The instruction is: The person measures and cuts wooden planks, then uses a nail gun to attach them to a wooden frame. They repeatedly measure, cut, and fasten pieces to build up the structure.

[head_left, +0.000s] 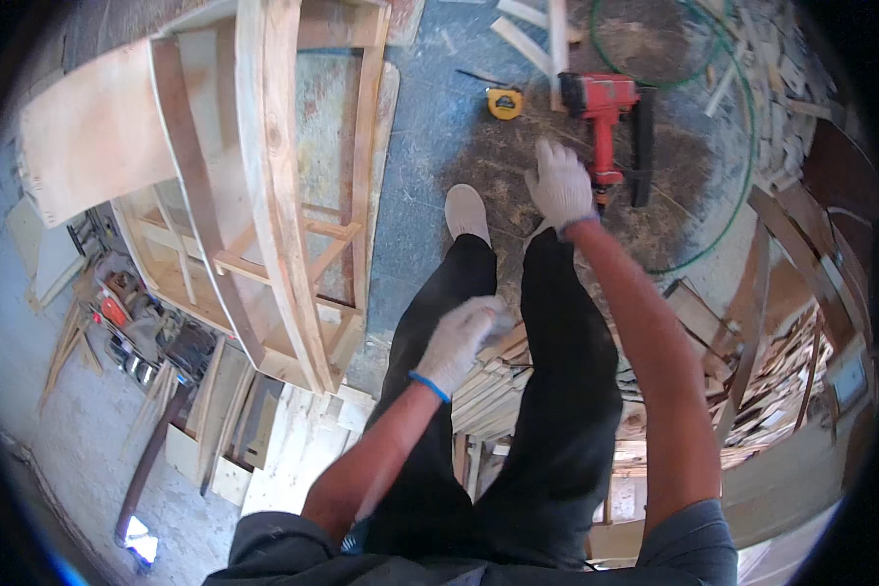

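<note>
red nail gun (606, 122): in the head view, lying on the floor (420, 146) beyond the feet, right of centre, on a dark stained patch.
long axis: the handle (604, 161) runs roughly from far to near, its lower end toward the person; the head lies crosswise at the far end, and a black magazine (643, 146) stands parallel on the handle's right.
nearer hand: the right hand (560, 186), just left of the handle and level with its lower part; a thin gap seems to show between them, though height above the floor is hard to judge.
right hand's state: gloved, fingers extended and pointing away from the body, nothing in its grasp.
left hand (459, 337): gloved, over the left leg, well apart from the nail gun, which lies ahead and to its right; its fingertips are blurred, so whether they are curled or hold anything cannot be told.
tape measure (505, 104): yellow, left of the nail gun's head, ahead of the right hand.
green hose (753, 137): curving round the nail gun's right side.
wooden frame (273, 146): left of both hands, long rails running far to near.
</note>
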A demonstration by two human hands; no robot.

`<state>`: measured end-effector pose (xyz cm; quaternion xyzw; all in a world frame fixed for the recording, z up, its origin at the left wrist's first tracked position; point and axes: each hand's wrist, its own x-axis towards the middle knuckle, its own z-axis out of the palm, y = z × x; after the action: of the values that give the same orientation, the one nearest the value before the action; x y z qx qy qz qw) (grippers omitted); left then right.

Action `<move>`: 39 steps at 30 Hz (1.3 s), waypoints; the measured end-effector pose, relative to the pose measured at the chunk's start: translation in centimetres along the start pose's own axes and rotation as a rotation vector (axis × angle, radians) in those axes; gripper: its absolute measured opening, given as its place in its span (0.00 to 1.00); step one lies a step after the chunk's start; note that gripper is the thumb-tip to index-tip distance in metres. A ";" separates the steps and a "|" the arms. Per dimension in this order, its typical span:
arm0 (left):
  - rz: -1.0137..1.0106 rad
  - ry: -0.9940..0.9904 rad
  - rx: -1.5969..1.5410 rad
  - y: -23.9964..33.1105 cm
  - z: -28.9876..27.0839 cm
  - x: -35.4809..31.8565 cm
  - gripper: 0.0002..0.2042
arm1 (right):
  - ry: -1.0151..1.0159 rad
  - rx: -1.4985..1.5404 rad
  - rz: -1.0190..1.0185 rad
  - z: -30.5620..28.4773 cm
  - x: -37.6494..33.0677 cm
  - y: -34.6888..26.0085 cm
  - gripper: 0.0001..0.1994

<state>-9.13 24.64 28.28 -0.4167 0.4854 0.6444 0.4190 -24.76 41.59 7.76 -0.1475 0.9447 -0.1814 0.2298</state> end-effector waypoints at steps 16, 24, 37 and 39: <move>0.210 0.338 -0.382 5.6 -2.2 2.4 0.23 | -0.387 0.263 0.065 0.5 6.3 -3.4 0.22; 0.224 0.121 -0.290 8.8 2.4 2.2 0.17 | -0.540 0.743 -0.011 -22.0 -5.7 -6.6 0.25; 0.160 0.078 -0.087 20.4 0.3 0.0 0.13 | -0.382 0.460 -0.191 -28.8 1.2 -12.5 0.29; 0.167 0.073 0.112 23.3 -2.4 -0.7 0.12 | -0.428 0.387 -0.245 -28.6 2.7 -13.7 0.28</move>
<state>-30.57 18.06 34.93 -0.3741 0.5685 0.6333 0.3685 -38.29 36.28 36.06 -0.2486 0.7982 -0.3489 0.4236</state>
